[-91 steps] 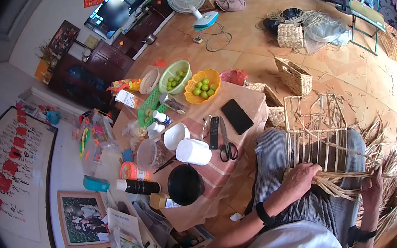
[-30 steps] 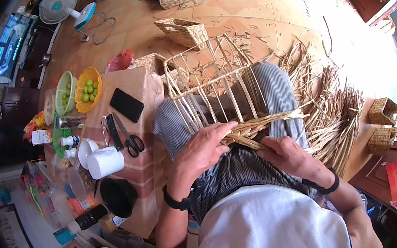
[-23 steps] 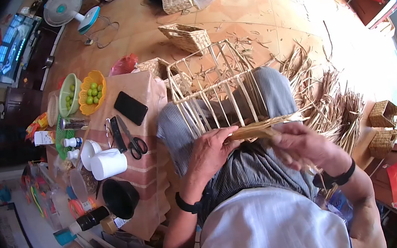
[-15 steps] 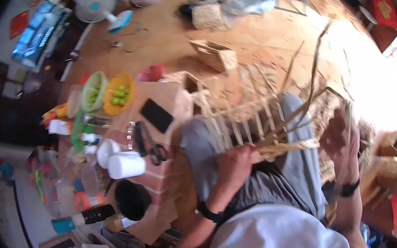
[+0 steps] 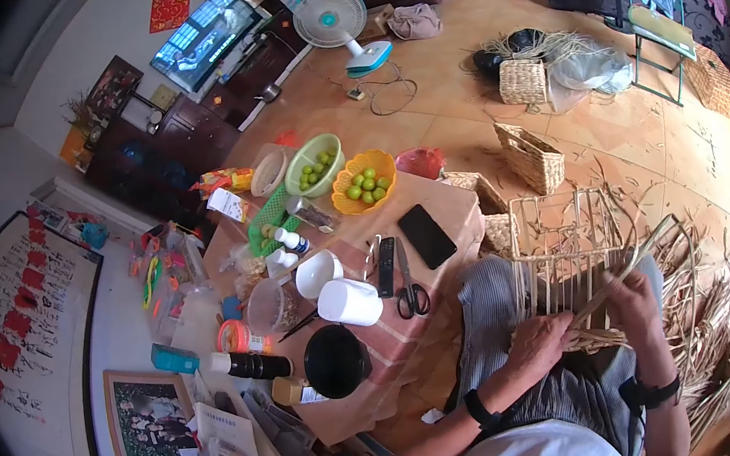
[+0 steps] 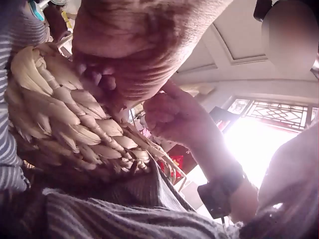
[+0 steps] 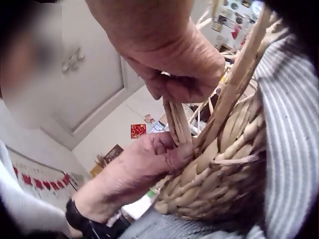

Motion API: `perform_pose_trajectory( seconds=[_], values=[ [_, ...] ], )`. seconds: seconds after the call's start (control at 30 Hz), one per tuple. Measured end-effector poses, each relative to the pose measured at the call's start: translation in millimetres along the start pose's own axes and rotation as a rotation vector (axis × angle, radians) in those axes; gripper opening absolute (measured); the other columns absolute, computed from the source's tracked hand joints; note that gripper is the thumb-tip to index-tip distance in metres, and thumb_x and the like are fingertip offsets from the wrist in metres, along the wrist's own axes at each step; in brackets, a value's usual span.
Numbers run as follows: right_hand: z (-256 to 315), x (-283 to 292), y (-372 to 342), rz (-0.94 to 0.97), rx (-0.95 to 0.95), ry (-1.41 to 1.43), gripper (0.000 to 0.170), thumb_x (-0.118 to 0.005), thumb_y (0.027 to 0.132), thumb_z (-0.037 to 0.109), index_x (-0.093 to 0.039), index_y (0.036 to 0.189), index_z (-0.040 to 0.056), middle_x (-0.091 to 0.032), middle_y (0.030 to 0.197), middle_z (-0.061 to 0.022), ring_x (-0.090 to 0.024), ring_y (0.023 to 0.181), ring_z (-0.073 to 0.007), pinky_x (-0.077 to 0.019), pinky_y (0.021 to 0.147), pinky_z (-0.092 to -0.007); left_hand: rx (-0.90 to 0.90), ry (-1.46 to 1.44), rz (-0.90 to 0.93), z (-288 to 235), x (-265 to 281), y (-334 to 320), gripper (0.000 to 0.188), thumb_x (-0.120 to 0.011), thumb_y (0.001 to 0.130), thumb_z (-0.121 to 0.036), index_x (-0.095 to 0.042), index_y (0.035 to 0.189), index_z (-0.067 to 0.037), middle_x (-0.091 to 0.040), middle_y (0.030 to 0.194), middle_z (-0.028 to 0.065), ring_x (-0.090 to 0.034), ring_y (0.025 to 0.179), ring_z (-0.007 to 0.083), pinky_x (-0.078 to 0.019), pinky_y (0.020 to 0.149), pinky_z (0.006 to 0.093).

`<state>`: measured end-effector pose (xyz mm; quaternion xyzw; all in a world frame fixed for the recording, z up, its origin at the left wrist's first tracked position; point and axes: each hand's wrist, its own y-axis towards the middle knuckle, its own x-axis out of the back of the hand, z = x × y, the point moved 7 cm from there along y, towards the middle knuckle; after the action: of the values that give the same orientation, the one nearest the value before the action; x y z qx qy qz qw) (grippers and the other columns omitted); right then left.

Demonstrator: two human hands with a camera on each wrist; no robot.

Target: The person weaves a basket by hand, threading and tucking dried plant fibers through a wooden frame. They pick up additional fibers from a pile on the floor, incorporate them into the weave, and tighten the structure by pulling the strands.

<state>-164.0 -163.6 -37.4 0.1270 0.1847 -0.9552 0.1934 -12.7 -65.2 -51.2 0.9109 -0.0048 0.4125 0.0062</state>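
Observation:
On the person's lap sits a half-made basket, its upper part a bare open frame (image 5: 566,254) and its near part thick braided straw (image 6: 70,117). The left hand (image 5: 542,350) pinches flat straw strands at the edge of the weave, thumb pressed close to the braid in the right wrist view. Just to its right, the right hand (image 5: 636,309) grips a dried straw strand (image 5: 649,243) that sticks out beyond the fingers. Between the two hands a folded length of straw (image 7: 178,124) runs down to the left thumb. The right fingertips are partly hidden.
A heap of dried straw (image 5: 714,322) lies right of the legs. At left, a table (image 5: 387,335) bears scissors (image 5: 411,293), a phone (image 5: 428,236), a white container (image 5: 349,302), a black bowl (image 5: 337,361) and fruit bowls. Finished baskets (image 5: 530,158) stand on the floor.
The right hand left the weave, swung out right with long strands, and has come back beside the left hand holding straw. The left hand stays at the weave. The head view swung right, then back left.

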Motion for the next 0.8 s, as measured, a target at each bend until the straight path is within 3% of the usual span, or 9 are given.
perform_pose_trajectory(
  seconds=[0.07,0.1,0.17,0.27,0.4,0.5,0.63,0.73,0.8],
  values=[
    [-3.9,13.0,18.5,0.033,0.028,-0.028,0.019,-0.068,0.105,0.02,-0.068,0.092,0.0063,-0.065,0.074,0.0017,-0.053,0.056,-0.0064,-0.0393,0.051,-0.0241,0.01,0.056,0.013,0.9,-8.4,2.0,0.033,-0.074,0.094,-0.022,-0.059,0.118,-0.004,-0.071,0.081,0.0192,-0.072,0.08,0.0403,-0.0562,0.069,0.0505],
    [-7.3,14.0,26.2,0.025,0.028,-0.041,0.018,-0.068,0.105,0.02,-0.068,0.094,0.0058,-0.065,0.075,0.0014,-0.055,0.058,-0.0069,-0.0412,0.053,-0.0245,-0.027,0.114,0.024,-8.2,-5.5,0.9,0.059,-0.077,0.092,-0.026,-0.049,0.137,0.0,-0.071,0.084,0.0191,-0.073,0.081,0.0392,-0.0566,0.069,0.0483],
    [-13.4,14.2,37.5,0.005,0.022,-0.065,0.017,-0.068,0.104,0.02,-0.069,0.097,0.0048,-0.067,0.078,0.0009,-0.058,0.062,-0.0079,-0.0451,0.058,-0.0254,-0.119,0.164,-0.066,-13.3,-18.2,-3.7,0.072,-0.076,0.094,-0.026,-0.04,0.146,0.008,-0.071,0.087,0.0195,-0.072,0.085,0.0375,-0.0555,0.077,0.0481],
    [-7.7,-9.0,41.5,0.101,0.025,-0.235,0.019,-0.068,0.104,0.021,-0.071,0.103,0.0028,-0.069,0.083,0.0003,-0.063,0.069,-0.0096,-0.0496,0.064,-0.0283,-0.176,0.441,-0.123,-19.6,-26.6,-10.4,0.067,-0.067,0.095,-0.022,-0.041,0.149,0.01,-0.067,0.088,0.012,-0.066,0.083,0.0283,-0.0507,0.077,0.0405],
    [-11.4,-15.8,41.3,0.259,0.057,-0.647,0.02,-0.071,0.097,0.016,-0.071,0.108,-0.0005,-0.076,0.083,-0.0081,-0.073,0.072,-0.0206,-0.0568,0.069,-0.0324,-0.072,0.813,-0.026,-20.6,-45.9,-4.2,0.04,-0.061,0.092,-0.017,-0.059,0.127,0.002,-0.061,0.083,0.0065,-0.062,0.076,0.0212,-0.0485,0.071,0.0373],
    [-8.5,-22.9,23.6,0.141,0.33,-1.436,0.021,-0.073,0.093,0.018,-0.072,0.105,0.0009,-0.074,0.087,-0.0143,-0.072,0.074,-0.0316,-0.054,0.065,-0.0414,-0.061,0.884,-0.039,-23.7,-52.7,-5.5,0.025,-0.061,0.09,-0.015,-0.063,0.112,-0.004,-0.06,0.083,0.0052,-0.061,0.076,0.0197,-0.0477,0.07,0.0362],
    [-13.3,-44.6,8.4,0.047,0.76,-1.426,0.012,-0.066,0.095,0.018,-0.069,0.095,0.0063,-0.068,0.087,-0.0171,-0.068,0.068,-0.0394,-0.0511,0.061,-0.0502,-0.057,0.781,0.001,-16.7,-65.2,-6.4,0.019,-0.061,0.089,-0.014,-0.063,0.106,-0.006,-0.059,0.086,0.008,-0.062,0.083,0.0234,-0.0474,0.074,0.0384],
    [-14.4,-35.8,18.6,0.053,0.495,-1.411,0.017,-0.071,0.087,0.015,-0.064,0.098,0.0032,-0.064,0.083,-0.0186,-0.067,0.077,-0.0425,-0.051,0.066,-0.0506,-0.135,0.486,-0.09,-13.5,-49.5,-9.1,0.023,-0.066,0.086,-0.01,-0.063,0.108,-0.005,-0.06,0.094,0.0124,-0.062,0.092,0.0297,-0.0472,0.083,0.0431],
    [-6.0,-38.8,9.5,0.094,0.494,-1.361,0.017,-0.07,0.09,0.015,-0.061,0.1,0.0035,-0.066,0.084,-0.0194,-0.068,0.079,-0.0426,-0.0521,0.066,-0.0506,-0.141,0.262,-0.077,-8.5,-36.0,-13.1,0.03,-0.071,0.083,-0.007,-0.062,0.111,-0.004,-0.06,0.099,0.0139,-0.061,0.097,0.033,-0.0464,0.087,0.0455]
  ],
)
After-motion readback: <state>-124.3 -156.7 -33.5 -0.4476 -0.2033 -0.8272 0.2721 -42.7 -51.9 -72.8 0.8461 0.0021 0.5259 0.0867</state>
